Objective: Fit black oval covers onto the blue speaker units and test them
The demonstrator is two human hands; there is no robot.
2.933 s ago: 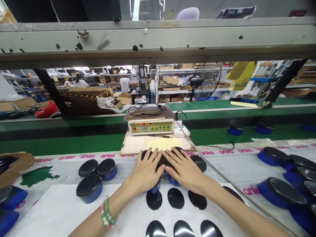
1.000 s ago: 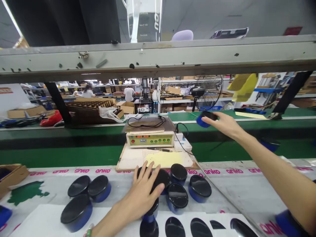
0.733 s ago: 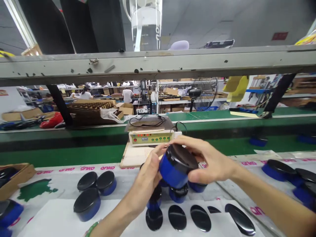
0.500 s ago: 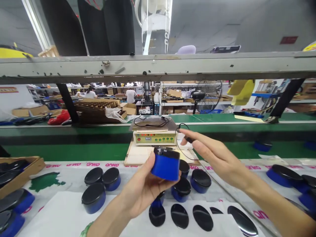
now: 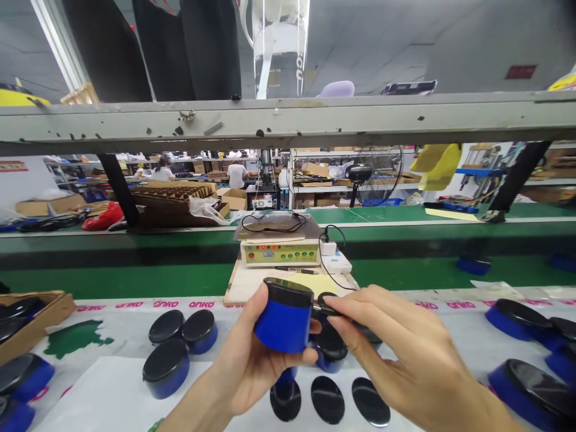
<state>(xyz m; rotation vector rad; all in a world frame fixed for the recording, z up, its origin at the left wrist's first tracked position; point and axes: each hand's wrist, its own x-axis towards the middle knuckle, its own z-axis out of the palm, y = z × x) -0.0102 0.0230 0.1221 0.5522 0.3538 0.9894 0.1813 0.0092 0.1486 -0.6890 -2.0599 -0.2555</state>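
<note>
Above the near middle of the bench, my left hand [image 5: 252,369] is wrapped round a blue black-topped puck [image 5: 283,321]. My right hand [image 5: 396,351] pinches a small black plug [image 5: 324,303] just beside it. A slack grip, I judge, could drop the puck onto the other pucks [image 5: 330,351] below. A white sheet [image 5: 112,396] lies near, with a tester box [image 5: 279,252] and a green conveyor [image 5: 135,276] beyond.

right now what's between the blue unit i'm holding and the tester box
Head view: a flat board with a pale yellow sheet and a thin dark tool lies between blue unit and tester box.
</note>
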